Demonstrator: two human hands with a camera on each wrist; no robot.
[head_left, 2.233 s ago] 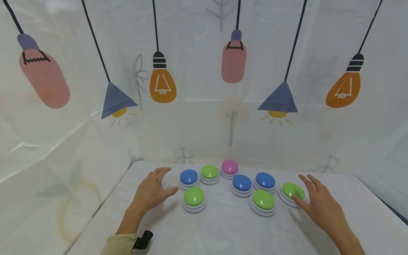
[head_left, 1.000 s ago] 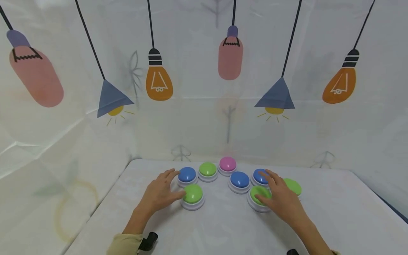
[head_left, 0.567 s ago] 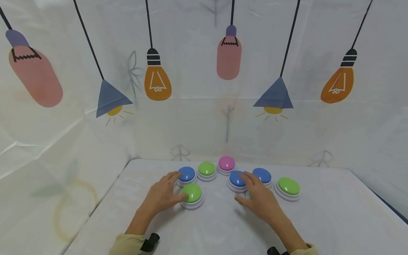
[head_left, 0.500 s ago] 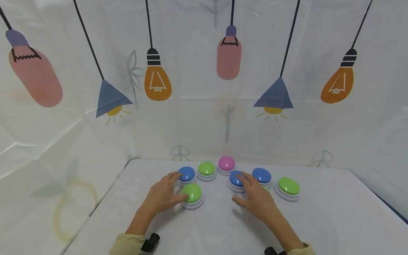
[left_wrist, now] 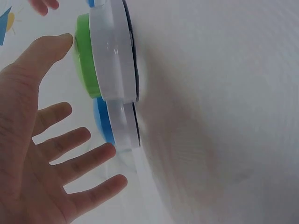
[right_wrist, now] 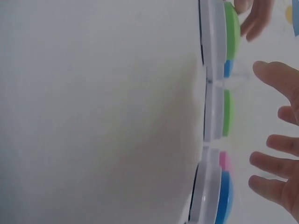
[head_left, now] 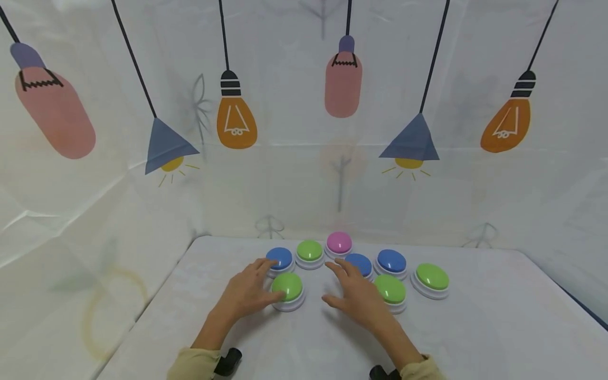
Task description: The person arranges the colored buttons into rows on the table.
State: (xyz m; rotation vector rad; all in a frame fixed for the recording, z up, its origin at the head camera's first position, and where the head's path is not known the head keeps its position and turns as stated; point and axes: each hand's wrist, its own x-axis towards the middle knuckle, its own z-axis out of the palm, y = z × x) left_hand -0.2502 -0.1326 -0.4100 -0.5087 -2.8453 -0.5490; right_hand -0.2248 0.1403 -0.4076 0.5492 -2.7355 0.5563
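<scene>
So the green push button (head_left: 287,287) just left of lower centre in the frame looks like hard, light plastic to me. The cap's shiny, so I'd guess kinda slippery, and probably not fragile. If you wanted to grab it, I'd go round the white base (left_wrist: 114,51) and leave the dome for pressing flat from above. It sits upright on the white table (head_left: 499,316), dome facing the ceiling. It's round and squat, so no long axis lying flat, really.

The left hand (head_left: 249,290) has thumb and fingers spread apart, clamped on nothing. Thumb tip's right at the green cap, but I can't tell if it's touching. The right hand (head_left: 358,295), lower middle, is also spread and holding nothing, near the central blue button (head_left: 361,262).
</scene>
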